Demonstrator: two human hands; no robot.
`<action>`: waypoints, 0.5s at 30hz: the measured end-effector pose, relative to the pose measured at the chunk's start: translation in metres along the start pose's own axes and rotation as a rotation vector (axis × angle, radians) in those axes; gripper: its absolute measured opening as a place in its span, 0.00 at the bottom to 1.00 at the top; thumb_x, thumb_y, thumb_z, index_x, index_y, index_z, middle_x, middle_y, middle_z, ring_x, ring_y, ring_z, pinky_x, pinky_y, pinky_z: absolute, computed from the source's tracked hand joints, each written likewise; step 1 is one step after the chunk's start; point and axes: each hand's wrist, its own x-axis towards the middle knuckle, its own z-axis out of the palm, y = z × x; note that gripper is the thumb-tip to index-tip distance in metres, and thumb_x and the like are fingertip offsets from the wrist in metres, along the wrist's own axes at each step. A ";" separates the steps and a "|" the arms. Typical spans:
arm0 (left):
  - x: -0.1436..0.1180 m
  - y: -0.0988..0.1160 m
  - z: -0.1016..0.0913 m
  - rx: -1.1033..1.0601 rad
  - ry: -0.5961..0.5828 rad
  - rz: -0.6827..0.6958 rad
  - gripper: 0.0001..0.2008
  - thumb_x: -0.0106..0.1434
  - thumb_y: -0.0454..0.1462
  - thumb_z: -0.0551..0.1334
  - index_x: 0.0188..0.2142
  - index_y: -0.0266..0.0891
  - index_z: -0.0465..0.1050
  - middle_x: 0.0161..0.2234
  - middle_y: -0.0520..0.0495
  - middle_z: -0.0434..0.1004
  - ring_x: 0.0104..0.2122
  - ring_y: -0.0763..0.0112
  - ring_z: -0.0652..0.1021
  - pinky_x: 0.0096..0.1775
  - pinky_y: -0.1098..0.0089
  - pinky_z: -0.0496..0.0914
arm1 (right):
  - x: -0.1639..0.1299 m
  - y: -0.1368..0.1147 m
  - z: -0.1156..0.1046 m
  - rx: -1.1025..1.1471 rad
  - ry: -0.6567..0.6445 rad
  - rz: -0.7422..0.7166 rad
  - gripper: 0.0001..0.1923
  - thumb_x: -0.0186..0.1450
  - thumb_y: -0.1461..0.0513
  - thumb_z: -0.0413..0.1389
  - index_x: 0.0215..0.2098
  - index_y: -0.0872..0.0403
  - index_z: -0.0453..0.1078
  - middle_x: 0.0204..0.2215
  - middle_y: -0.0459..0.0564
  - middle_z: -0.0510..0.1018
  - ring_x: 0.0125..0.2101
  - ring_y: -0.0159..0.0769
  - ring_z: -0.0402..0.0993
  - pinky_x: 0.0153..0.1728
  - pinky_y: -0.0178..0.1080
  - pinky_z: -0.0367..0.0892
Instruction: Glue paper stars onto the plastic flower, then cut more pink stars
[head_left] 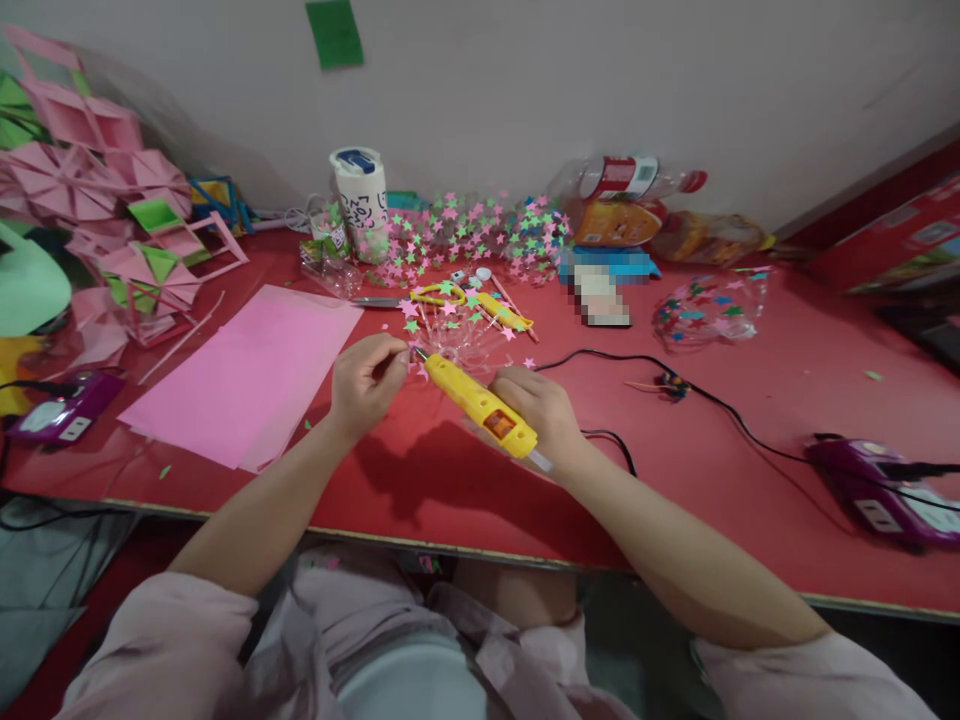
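Both forearms reach forward and converge toward the middle, bare to above the elbows, pale pink sleeves at the upper arms; the left hand (365, 382) is curled, thumb and forefinger pinched together at their tips, the other fingers folded under, wrist slightly raised; the right hand (541, 410) lies lower and just beside it, fingers wrapped closed in a fist-like grip, knuckles up, wrist straight; the pinch of the left sits just ahead of the right's grip.
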 end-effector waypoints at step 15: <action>0.001 -0.005 -0.009 0.147 0.084 0.323 0.06 0.60 0.30 0.56 0.28 0.39 0.68 0.24 0.49 0.72 0.27 0.73 0.72 0.32 0.71 0.67 | -0.002 0.002 -0.001 -0.034 -0.019 -0.016 0.11 0.66 0.58 0.50 0.26 0.52 0.59 0.21 0.46 0.66 0.23 0.32 0.59 0.24 0.35 0.53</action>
